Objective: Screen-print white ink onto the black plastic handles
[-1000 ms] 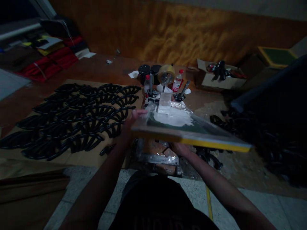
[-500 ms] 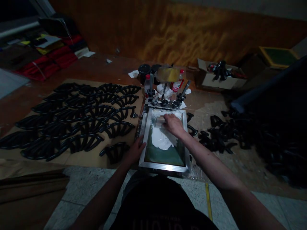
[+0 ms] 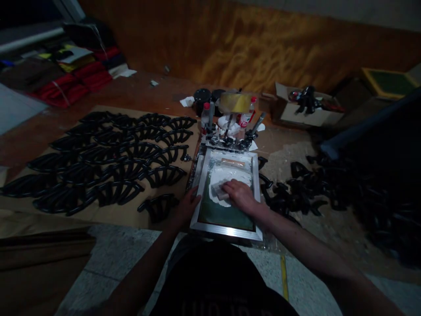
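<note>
A screen printing frame (image 3: 226, 231) with aluminium edges and green mesh lies in front of me, white ink (image 3: 238, 175) smeared over its upper mesh. My left hand (image 3: 189, 204) grips the frame's left edge. Over the ink, my right hand (image 3: 240, 194) is closed on a flat greyish-white piece (image 3: 218, 190); blur hides its exact kind. A squeegee (image 3: 233, 163) with a wood-coloured strip rests across the far end of the mesh, apart from my fingers. Clamps (image 3: 227, 140) stand at the frame's far edge.
Rows of black ribbed plastic parts (image 3: 115, 153) cover cardboard on the left. More black parts (image 3: 305, 184) are heaped at right. Behind the clamps stand red-capped bottles (image 3: 252, 112) and dark tubs (image 3: 201, 100). A cardboard box (image 3: 309, 115) sits farther back, right.
My right hand has come from the far end of the mesh toward me, with the pale piece in it. The squeegee at the far end now shows plainly. My left hand stays on the frame.
</note>
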A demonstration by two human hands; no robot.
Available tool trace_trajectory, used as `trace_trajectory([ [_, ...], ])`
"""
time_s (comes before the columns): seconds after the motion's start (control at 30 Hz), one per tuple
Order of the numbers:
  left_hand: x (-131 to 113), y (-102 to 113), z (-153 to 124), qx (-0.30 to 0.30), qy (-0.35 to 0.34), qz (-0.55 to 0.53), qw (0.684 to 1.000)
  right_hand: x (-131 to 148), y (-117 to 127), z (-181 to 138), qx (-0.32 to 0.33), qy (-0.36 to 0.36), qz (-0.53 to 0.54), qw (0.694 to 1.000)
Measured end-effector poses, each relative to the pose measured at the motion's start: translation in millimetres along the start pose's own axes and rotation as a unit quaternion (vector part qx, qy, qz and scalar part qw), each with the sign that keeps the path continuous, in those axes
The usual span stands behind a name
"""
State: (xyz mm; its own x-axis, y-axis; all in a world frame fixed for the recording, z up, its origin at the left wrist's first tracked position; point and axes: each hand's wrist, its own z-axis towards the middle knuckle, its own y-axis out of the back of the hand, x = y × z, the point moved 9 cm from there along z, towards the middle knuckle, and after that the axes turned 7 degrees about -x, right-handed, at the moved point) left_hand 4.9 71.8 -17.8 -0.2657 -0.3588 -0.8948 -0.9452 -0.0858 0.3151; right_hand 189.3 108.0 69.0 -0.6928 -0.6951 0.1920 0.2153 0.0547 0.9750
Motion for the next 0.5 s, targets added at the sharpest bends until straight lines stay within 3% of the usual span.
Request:
trace_trajectory([
  [0.13,-3,1,-2,-0.009,0.004,-0.012,1.0,10,-14,-18,0.013,0.029,0.046,0.998],
  [0.27,-11,6,-5,0.021,0.019,0.006,1.0,-15,16,14,-0.038,-0.064,0.076,0.994],
  [0.4,-49,23,-12,0.037,-0.025,-0.003,0.999,-68,68,50,-0.108,-0.163,0.041,0.98],
  [0.5,-92,43,-18,-0.006,-0.057,0.017,0.998,-134,106,29,-0.204,-0.255,0.059,0.943],
])
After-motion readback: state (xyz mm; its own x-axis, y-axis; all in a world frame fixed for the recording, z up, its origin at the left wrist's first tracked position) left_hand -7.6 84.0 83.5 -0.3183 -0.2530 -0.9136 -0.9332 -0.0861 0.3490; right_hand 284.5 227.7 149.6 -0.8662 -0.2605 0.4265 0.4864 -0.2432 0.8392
